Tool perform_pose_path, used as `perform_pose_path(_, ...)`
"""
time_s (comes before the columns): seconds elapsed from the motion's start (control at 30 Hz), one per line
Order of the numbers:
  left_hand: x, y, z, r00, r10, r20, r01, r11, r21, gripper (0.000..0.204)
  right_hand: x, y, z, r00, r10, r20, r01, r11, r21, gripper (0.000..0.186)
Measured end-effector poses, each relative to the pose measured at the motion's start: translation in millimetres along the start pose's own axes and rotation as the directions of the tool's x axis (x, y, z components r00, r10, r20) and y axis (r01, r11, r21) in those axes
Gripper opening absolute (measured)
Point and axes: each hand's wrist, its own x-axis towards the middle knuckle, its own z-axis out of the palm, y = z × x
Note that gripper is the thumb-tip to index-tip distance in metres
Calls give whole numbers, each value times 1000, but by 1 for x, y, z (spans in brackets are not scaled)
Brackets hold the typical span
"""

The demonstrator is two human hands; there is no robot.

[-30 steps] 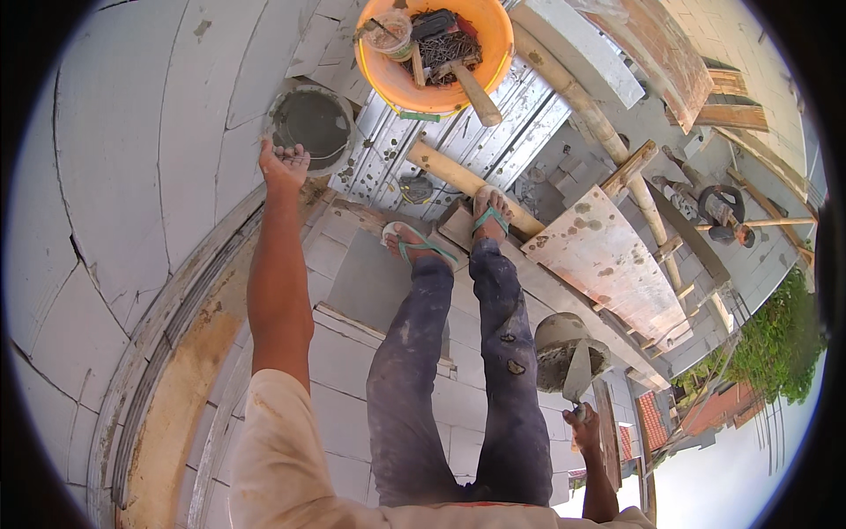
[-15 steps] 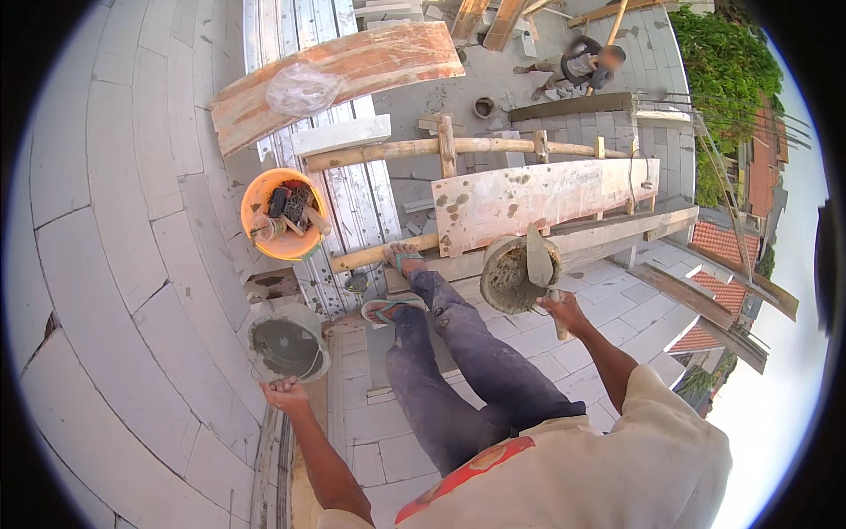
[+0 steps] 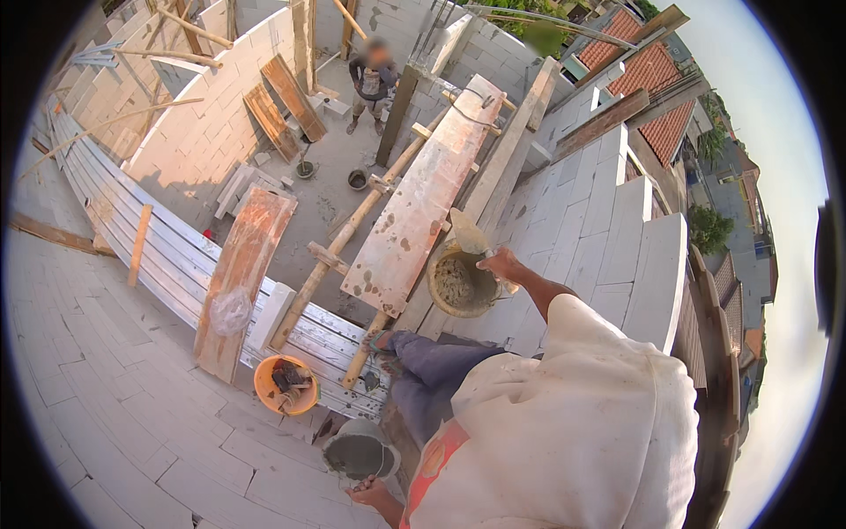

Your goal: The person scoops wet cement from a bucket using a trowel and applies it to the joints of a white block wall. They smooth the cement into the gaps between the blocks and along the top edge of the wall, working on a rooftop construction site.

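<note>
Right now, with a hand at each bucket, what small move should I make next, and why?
I'd probably lower the trowel into the mortar-like mix: the right hand grips it at the bucket's rim, its blade shows by the far edge, clear of the mix, and the left hand is at the other bucket.

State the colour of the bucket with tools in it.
The tool bucket is orange, best seen in the head view.
</note>
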Motion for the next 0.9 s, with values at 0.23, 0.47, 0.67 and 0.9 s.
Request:
perform_pose_path(0.23, -1, -31, 54, 979, 119, 164, -130, 989, 63, 37, -5, 43, -34, 965, -57, -256, 64, 998, 20, 61)
perform_pose_path(0.47, 44, 26, 18, 962, -204, 179, 173, 969, 174, 32, -47, 101, -32, 959, 113, -260, -103, 993, 49, 64)
perform_pose_path(0.67, 55, 42, 0, 901, -398, 175, 374, 914, 156, 42, -85, 153, -21, 978, 41, -204, -50, 998, -39, 58)
perform_pose_path(0.9, 7, 15, 27, 934, -333, 130, 328, 943, 60, 44, -138, 165, 3, 966, 241, 98, -242, 970, -1, 60)
